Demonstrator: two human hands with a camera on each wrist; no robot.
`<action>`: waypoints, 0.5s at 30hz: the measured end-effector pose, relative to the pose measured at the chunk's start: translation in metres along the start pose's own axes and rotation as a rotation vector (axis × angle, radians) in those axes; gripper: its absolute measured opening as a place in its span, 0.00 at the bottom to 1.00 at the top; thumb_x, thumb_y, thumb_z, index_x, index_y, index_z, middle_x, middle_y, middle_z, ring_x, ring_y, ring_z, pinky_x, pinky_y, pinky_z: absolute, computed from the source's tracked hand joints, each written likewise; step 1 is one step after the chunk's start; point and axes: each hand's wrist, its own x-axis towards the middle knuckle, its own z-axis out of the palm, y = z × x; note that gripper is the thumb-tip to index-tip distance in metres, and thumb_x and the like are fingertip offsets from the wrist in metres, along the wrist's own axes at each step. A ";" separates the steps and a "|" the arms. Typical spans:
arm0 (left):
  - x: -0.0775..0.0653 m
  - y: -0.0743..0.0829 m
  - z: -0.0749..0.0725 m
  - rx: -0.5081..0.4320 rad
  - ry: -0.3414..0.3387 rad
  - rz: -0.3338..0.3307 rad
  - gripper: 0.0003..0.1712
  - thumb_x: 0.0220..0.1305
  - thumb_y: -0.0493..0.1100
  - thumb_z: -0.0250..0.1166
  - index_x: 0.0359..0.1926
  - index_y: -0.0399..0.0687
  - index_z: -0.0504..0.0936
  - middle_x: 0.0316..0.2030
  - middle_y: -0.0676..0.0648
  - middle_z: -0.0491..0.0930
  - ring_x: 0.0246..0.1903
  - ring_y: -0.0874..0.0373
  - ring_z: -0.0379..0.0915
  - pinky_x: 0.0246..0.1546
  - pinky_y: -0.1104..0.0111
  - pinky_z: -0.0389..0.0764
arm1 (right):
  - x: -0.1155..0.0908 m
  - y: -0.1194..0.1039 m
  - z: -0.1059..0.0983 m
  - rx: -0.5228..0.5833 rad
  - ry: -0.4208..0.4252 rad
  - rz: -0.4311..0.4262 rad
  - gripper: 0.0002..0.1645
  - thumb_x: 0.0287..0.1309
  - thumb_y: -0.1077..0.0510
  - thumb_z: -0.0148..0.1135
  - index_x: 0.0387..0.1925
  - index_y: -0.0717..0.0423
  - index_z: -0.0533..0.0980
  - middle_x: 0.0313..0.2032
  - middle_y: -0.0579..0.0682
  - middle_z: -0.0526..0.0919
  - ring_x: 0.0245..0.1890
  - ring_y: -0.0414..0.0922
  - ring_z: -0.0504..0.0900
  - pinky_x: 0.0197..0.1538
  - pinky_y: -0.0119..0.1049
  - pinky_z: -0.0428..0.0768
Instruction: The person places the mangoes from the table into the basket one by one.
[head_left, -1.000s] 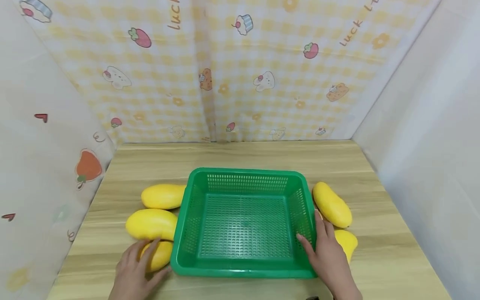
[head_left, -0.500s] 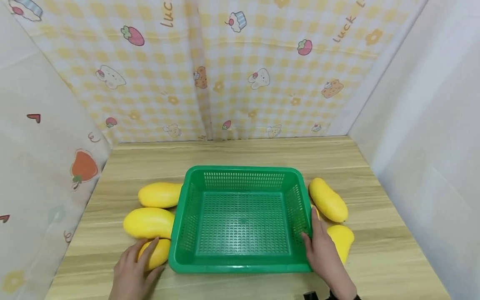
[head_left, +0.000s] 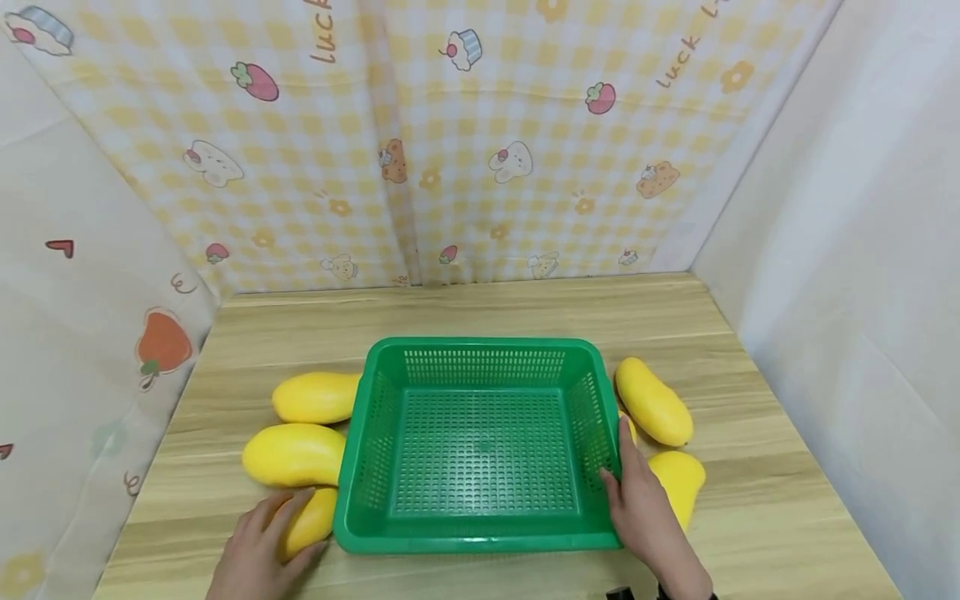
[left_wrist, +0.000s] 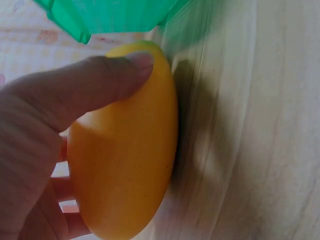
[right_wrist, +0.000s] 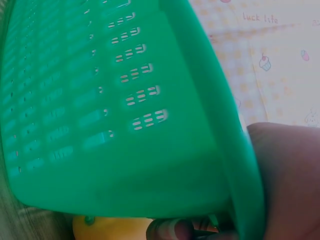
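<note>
My left hand (head_left: 258, 546) grips a yellow mango (head_left: 313, 521) lying at the basket's front left. In the left wrist view, the thumb lies along the mango (left_wrist: 125, 150) and the fingers are partly hidden behind it. A green plastic basket (head_left: 472, 545) stands in the middle of the table. Over its right wall my right hand (head_left: 647, 508) is hooked, thumb inside and fingers outside, holding it. The right wrist view shows the basket (right_wrist: 165, 175) up close, with part of another mango (right_wrist: 115, 229) beyond its lower edge.
Two more mangoes, a far one (head_left: 317, 397) and a nearer one (head_left: 294, 455), lie left of the basket. To its right are a far mango (head_left: 654, 402) and a near mango (head_left: 678, 483). A patterned curtain (head_left: 450, 150) backs the wooden table (head_left: 465, 307).
The head view has shifted slightly. My right thumb sits nearer the basket's right rim than before. The left hand stays on its mango, and the basket and other mangoes keep their places.
</note>
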 end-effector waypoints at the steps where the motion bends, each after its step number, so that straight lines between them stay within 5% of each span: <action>1: -0.001 -0.001 -0.001 -0.002 0.001 -0.005 0.39 0.35 0.45 0.81 0.54 0.47 0.77 0.47 0.40 0.74 0.45 0.39 0.70 0.41 0.44 0.72 | 0.000 0.000 0.000 0.006 -0.001 -0.003 0.45 0.64 0.69 0.54 0.72 0.70 0.39 0.63 0.74 0.61 0.59 0.65 0.68 0.55 0.59 0.70; 9: -0.010 -0.002 -0.012 0.044 0.043 -0.033 0.42 0.33 0.45 0.82 0.54 0.47 0.76 0.45 0.41 0.73 0.41 0.41 0.71 0.38 0.47 0.73 | 0.001 0.000 0.001 0.004 -0.014 0.010 0.45 0.64 0.68 0.54 0.72 0.69 0.38 0.64 0.73 0.60 0.60 0.65 0.67 0.56 0.59 0.70; 13: -0.003 0.000 -0.026 0.096 0.126 -0.057 0.43 0.32 0.44 0.82 0.54 0.47 0.75 0.44 0.39 0.73 0.40 0.38 0.71 0.35 0.45 0.73 | 0.001 0.001 0.000 0.010 -0.020 0.028 0.46 0.65 0.68 0.54 0.73 0.67 0.37 0.64 0.74 0.60 0.60 0.65 0.67 0.56 0.59 0.70; 15: 0.001 0.000 -0.034 0.104 0.180 -0.076 0.40 0.39 0.52 0.80 0.55 0.48 0.75 0.45 0.38 0.73 0.39 0.36 0.70 0.33 0.44 0.73 | 0.001 0.001 0.001 0.014 -0.021 0.030 0.47 0.65 0.68 0.54 0.73 0.66 0.36 0.64 0.74 0.60 0.60 0.65 0.67 0.57 0.59 0.69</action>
